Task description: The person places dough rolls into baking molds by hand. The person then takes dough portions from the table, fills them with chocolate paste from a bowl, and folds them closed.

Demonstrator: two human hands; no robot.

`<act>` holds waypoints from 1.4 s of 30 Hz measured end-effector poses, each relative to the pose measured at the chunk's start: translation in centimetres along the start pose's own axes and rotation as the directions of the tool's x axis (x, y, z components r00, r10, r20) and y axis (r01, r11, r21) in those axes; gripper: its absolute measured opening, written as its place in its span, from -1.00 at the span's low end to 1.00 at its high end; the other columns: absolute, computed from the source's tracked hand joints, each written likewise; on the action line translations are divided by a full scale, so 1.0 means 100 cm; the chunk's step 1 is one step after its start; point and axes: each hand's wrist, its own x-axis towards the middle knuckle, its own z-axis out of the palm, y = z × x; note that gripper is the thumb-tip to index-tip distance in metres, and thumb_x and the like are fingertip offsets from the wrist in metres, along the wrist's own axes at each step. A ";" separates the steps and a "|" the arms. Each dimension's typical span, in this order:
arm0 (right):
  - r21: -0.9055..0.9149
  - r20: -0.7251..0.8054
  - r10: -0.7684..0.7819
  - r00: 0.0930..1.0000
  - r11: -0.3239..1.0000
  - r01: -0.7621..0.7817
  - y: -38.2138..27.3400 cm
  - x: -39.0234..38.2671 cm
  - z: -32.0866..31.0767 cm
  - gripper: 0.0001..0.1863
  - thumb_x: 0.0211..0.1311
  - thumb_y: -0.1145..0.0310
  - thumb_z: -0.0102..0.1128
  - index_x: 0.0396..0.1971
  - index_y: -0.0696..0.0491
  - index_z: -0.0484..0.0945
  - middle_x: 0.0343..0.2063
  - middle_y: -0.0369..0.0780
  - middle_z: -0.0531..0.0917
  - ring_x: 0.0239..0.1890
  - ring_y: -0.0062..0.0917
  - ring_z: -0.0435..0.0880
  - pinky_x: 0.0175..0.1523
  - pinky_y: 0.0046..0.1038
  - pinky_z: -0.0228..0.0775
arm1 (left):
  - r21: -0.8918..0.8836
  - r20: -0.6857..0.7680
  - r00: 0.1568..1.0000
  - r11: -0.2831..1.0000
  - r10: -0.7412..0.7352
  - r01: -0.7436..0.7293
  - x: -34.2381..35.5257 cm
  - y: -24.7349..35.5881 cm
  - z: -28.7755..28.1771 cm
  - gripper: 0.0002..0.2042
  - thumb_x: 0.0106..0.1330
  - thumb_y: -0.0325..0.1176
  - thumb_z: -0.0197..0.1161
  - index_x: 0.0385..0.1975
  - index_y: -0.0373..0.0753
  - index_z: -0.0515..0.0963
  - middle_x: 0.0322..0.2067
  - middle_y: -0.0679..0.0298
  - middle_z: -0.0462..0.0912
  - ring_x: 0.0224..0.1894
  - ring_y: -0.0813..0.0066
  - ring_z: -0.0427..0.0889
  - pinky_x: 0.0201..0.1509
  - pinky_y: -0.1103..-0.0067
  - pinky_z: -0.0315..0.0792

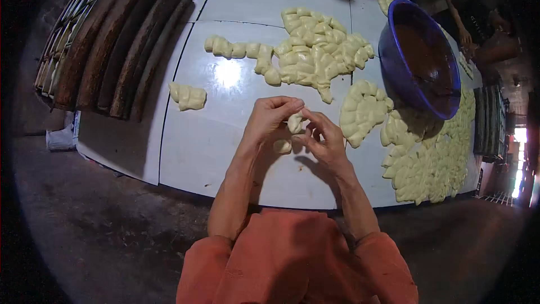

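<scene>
Between the fingers of both my hands is a small piece of pale dough (295, 123), held a little above the white table. My left hand (272, 117) pinches it from the left, thumb and fingers closed. From the right, my right hand (324, 136) grips it with bent fingers. Just below the hands, another dough piece (282, 146) lies on the table. Farther left sits a short cluster of joined dough pieces (188, 96). Beyond my hands spreads a large patch of dough pieces (315, 53), with a row of pieces (238, 50) running off its left side.
A blue-purple basin (388, 50) of brown filling stands at the right, near more dough patches (430, 171). Dark stacked trays (121, 39) fill the far left of the white table (185, 146). At the far right, another person's hand (465, 36) shows beyond the basin.
</scene>
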 end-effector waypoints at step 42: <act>-0.156 0.221 0.284 0.933 0.955 -0.254 0.029 0.022 0.014 -0.73 0.36 0.40 0.13 -0.04 0.21 0.59 -0.26 -0.21 0.66 -0.20 -0.56 0.61 -0.07 -0.52 0.44 | 0.913 -0.036 0.812 0.350 0.582 -0.210 -0.047 -0.038 -0.035 -0.15 -0.03 -0.10 0.55 0.31 -0.22 0.33 0.11 0.10 0.51 0.02 0.13 0.63 -0.04 0.35 0.58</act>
